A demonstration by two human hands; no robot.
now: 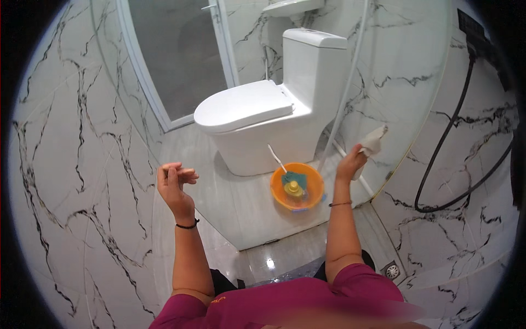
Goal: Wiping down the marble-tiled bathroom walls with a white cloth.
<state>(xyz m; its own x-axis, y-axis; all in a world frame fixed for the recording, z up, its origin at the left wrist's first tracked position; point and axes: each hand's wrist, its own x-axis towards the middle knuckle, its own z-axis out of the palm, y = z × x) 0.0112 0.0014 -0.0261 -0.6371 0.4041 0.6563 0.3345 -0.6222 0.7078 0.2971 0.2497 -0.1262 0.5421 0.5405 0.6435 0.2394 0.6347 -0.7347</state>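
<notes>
My right hand [350, 164] grips a crumpled whitish cloth [373, 142], held up at the right side of a clear glass panel [404, 119]. Whether the cloth touches the glass I cannot tell. My left hand [176, 187] is raised on the left with its fingers loosely bent and nothing in it. Through the glass, between my hands, an orange plastic basin [276, 197] stands on the floor. Inside it are a green cloth [294, 177], a bottle with a yellow cap [293, 188] and a white-handled tool [276, 157], its lower end hidden.
Beyond the basin stands a white toilet [263, 144] with its lid down. A framed door [181, 61] is behind it, and a washbasin [294, 7] at the top. A black hose [446, 135] loops down the marbled right wall. A floor drain [392, 271] lies at lower right.
</notes>
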